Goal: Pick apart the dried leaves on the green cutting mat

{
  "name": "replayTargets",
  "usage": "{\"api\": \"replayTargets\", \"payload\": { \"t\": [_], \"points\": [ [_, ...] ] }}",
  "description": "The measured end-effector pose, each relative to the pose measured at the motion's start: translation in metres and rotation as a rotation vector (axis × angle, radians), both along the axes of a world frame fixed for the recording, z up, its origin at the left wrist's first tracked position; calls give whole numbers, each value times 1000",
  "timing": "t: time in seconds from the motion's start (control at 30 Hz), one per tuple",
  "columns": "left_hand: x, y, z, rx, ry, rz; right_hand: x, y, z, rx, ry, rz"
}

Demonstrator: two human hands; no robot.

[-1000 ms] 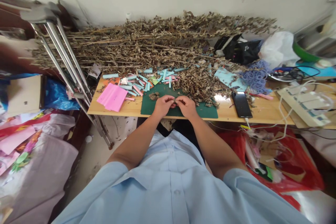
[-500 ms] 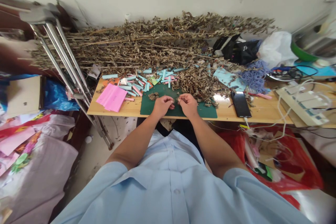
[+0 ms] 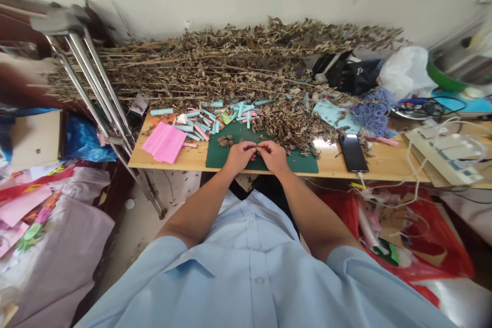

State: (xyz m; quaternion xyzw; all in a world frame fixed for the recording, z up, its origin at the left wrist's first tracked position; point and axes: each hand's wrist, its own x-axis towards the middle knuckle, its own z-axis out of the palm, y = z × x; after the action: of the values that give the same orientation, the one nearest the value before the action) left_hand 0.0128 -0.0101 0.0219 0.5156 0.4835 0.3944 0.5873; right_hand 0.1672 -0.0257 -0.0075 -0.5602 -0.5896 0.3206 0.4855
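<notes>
My left hand (image 3: 240, 156) and my right hand (image 3: 272, 155) meet fingertip to fingertip over a green cutting mat (image 3: 215, 158). Both are pinched closed; whatever lies between the fingers is too small to make out, though dry leaf bits are all around. A small clump of crumbled dried leaf (image 3: 225, 140) rests on the mat just left of my left hand. Beyond my right hand, a heap of dried leaves (image 3: 286, 122) spills onto the mat's far right part.
Pink paper sheets (image 3: 164, 142) and several blue and pink paper rolls (image 3: 200, 124) lie left. Long dried stalks (image 3: 230, 69) line the wall. At right are a phone (image 3: 352, 152) on a cable, blue yarn (image 3: 373, 111) and a power strip (image 3: 446, 154). Crutches (image 3: 96, 77) lean at the table's left end.
My hands have come together: a small gap between the fingertips has closed, the right hand moving slightly left and the left hand slightly right.
</notes>
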Motion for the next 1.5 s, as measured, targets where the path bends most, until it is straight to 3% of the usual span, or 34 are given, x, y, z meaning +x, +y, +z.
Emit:
{"api": "replayTargets", "payload": {
  "t": [0.23,0.6,0.97,1.23,1.5],
  "points": [
    [1,0,4,2,44,-3,-1,1,-3,-27,171,23],
    [1,4,-8,-9,32,47,-1,-2,2,48,-7,28],
    [1,2,-6,-67,-135,65,-1,-2,7,151,-77,62],
    [1,1,-4,-64,-113,23,0,-2,4,-16,-29,-35],
    [2,3,-8,-55,-92,56,3,0,7,112,-31,80]
  ]
}}
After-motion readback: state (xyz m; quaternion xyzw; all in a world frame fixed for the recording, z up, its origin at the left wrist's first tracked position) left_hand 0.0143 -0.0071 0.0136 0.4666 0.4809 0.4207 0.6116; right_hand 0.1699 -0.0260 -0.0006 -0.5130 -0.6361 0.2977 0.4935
